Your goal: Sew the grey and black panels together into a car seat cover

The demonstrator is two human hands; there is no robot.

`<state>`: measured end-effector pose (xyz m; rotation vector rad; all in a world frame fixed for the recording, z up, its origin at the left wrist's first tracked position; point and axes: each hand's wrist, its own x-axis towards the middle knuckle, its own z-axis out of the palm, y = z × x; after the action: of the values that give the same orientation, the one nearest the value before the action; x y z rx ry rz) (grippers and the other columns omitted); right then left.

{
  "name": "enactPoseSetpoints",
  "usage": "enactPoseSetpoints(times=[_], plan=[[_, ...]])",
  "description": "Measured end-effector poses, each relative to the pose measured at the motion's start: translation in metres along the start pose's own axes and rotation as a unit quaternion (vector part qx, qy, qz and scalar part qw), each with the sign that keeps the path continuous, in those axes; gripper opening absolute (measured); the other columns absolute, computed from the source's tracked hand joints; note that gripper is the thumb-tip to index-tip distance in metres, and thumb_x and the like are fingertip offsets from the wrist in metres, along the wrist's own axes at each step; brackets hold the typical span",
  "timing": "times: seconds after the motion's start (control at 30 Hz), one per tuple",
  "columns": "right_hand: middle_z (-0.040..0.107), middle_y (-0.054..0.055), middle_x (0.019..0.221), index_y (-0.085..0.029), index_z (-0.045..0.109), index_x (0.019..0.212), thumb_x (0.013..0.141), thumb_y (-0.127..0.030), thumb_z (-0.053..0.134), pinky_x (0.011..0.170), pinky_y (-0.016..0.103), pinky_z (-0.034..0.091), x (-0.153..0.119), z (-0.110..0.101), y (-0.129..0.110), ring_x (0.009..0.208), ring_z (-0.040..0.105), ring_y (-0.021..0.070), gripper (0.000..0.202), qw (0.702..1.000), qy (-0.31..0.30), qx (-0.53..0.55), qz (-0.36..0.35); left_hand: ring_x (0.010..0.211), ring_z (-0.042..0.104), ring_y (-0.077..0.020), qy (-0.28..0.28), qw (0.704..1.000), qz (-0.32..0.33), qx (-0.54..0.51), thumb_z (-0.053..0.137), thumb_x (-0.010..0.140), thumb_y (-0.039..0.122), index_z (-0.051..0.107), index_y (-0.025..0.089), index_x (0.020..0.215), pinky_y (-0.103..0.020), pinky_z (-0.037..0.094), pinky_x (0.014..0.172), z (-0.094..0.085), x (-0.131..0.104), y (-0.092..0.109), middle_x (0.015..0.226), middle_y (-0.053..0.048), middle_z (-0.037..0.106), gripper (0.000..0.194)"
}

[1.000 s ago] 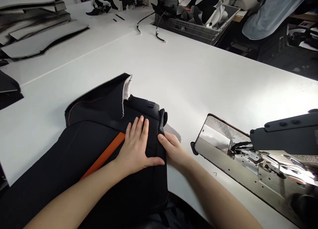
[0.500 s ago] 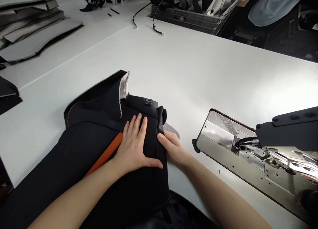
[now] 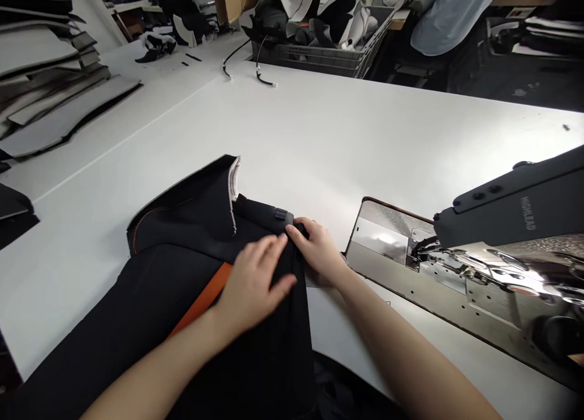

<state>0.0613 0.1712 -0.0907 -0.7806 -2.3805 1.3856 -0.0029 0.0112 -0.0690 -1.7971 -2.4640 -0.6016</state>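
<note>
A black sewn fabric cover (image 3: 182, 292) with an orange strip (image 3: 205, 295) and a line of orange stitching lies over the table's near side. Its upper flap stands up and shows a pale cut edge (image 3: 234, 180). A small dark plastic clip (image 3: 281, 214) sits near its top right corner. My right hand (image 3: 319, 248) pinches the cover's right edge just below the clip, thumb on top, other fingertips hidden. Over the cover, beside that edge, my left hand (image 3: 253, 280) holds nothing, its thumb apart from its slightly bent fingers.
To the right is a sewing machine (image 3: 515, 201) with its metal bed (image 3: 387, 250) set in the white table (image 3: 319, 140). Cut fabric panels (image 3: 55, 104) are stacked at left. Behind stand a grey crate (image 3: 314, 58) of pieces and two black cords (image 3: 262, 76). A person's sleeve (image 3: 451, 19) shows beyond.
My right hand has moved up along the cover's edge, and the folded edge there now lies flatter. My left hand's spread fingers have drawn together and bent. The camera view has shifted.
</note>
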Motion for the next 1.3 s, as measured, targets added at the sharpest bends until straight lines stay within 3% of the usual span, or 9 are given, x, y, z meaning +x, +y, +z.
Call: enactPoseSetpoints(times=[0.17,0.23,0.37,0.47,0.6,0.73,0.83,1.03,1.3], plan=[[0.05,-0.002,0.067,-0.017,0.054,0.074,0.087,-0.058,0.045,0.061,0.027,0.038,-0.007,-0.005,-0.001,0.064,0.046,0.013,0.044,0.952,-0.115,0.281,0.029,0.129,0.037,-0.0304,0.071,0.997,-0.009,0.002,0.036,0.095,0.045,0.056,0.016,0.117,-0.051,0.025,0.108,-0.01,0.061,-0.037,0.135,-0.013,0.049,0.041],[0.045,-0.003,0.065,-0.018,0.051,0.072,0.087,-0.057,0.047,0.059,0.026,0.036,-0.007,-0.005,-0.002,0.062,0.042,0.0116,0.042,0.951,-0.127,0.28,0.019,0.102,0.056,-0.0237,0.066,0.997,0.023,-0.01,0.036,0.095,0.048,0.061,0.017,0.086,-0.048,0.028,0.105,-0.007,0.071,-0.049,0.099,-0.007,0.066,0.041],[0.045,-0.002,0.065,-0.019,0.044,0.064,0.091,-0.051,0.044,0.061,0.027,0.036,-0.005,-0.003,0.0,0.063,0.043,0.0123,0.042,0.974,-0.121,0.185,-0.04,0.049,0.041,-0.011,0.144,0.987,0.06,-0.032,0.04,0.094,0.046,0.039,0.018,0.051,-0.032,0.039,0.071,-0.012,0.066,-0.071,0.047,0.004,0.039,0.051],[0.06,0.005,0.099,-0.02,0.05,0.069,0.093,-0.043,0.044,0.083,0.031,0.041,-0.006,0.0,0.0,0.094,0.055,0.019,0.034,0.975,-0.086,0.178,-0.105,0.046,0.033,-0.0098,0.197,0.977,0.069,-0.047,0.042,0.095,0.041,0.032,0.018,0.05,-0.03,0.032,0.059,-0.025,0.058,-0.076,0.046,0.005,0.031,0.051],[0.052,0.007,0.13,-0.025,0.052,0.113,0.095,-0.044,0.04,0.101,0.037,0.036,-0.011,-0.003,-0.007,0.123,0.045,0.0215,0.028,0.96,-0.094,0.225,-0.14,0.046,0.032,-0.0096,0.198,0.973,0.105,-0.058,0.04,0.095,0.038,0.033,0.018,0.052,-0.029,0.032,0.059,-0.034,0.055,-0.063,0.047,0.005,0.031,0.048],[0.063,0.005,0.094,-0.021,0.055,0.093,0.09,-0.047,0.049,0.081,0.031,0.045,-0.013,-0.009,-0.02,0.091,0.058,0.0194,0.027,0.969,-0.142,0.152,-0.134,0.047,0.035,-0.0095,0.174,0.968,0.171,-0.052,0.039,0.096,0.037,0.04,0.018,0.054,-0.028,0.032,0.059,-0.031,0.056,-0.053,0.049,0.005,0.035,0.046],[0.046,-0.002,0.061,-0.019,0.052,0.074,0.093,-0.051,0.039,0.053,0.024,0.035,-0.013,-0.01,-0.023,0.056,0.042,0.0108,0.039,0.979,-0.132,0.141,-0.072,0.046,0.033,-0.0093,0.19,0.962,0.195,-0.032,0.042,0.095,0.039,0.039,0.018,0.053,-0.028,0.03,0.056,-0.028,0.055,-0.055,0.047,0.006,0.033,0.048],[0.023,-0.005,0.057,-0.019,0.032,0.059,0.09,-0.058,0.041,0.047,0.023,0.019,-0.009,-0.011,-0.01,0.052,0.022,0.008,0.05,0.966,-0.166,0.198,0.02,0.046,0.033,-0.0095,0.21,0.958,0.196,-0.023,0.046,0.094,0.037,0.039,0.018,0.053,-0.028,0.028,0.054,-0.021,0.055,-0.067,0.047,0.006,0.035,0.046],[0.03,-0.004,0.056,-0.02,0.037,0.058,0.081,-0.06,0.049,0.049,0.024,0.025,-0.008,-0.009,-0.021,0.054,0.03,0.0104,0.048,0.972,-0.156,0.173,-0.01,0.05,0.042,-0.0107,0.177,0.976,0.128,-0.016,0.03,0.097,0.045,0.044,0.017,0.051,-0.03,0.031,0.06,-0.021,0.052,-0.067,0.048,0.002,0.046,0.055]])
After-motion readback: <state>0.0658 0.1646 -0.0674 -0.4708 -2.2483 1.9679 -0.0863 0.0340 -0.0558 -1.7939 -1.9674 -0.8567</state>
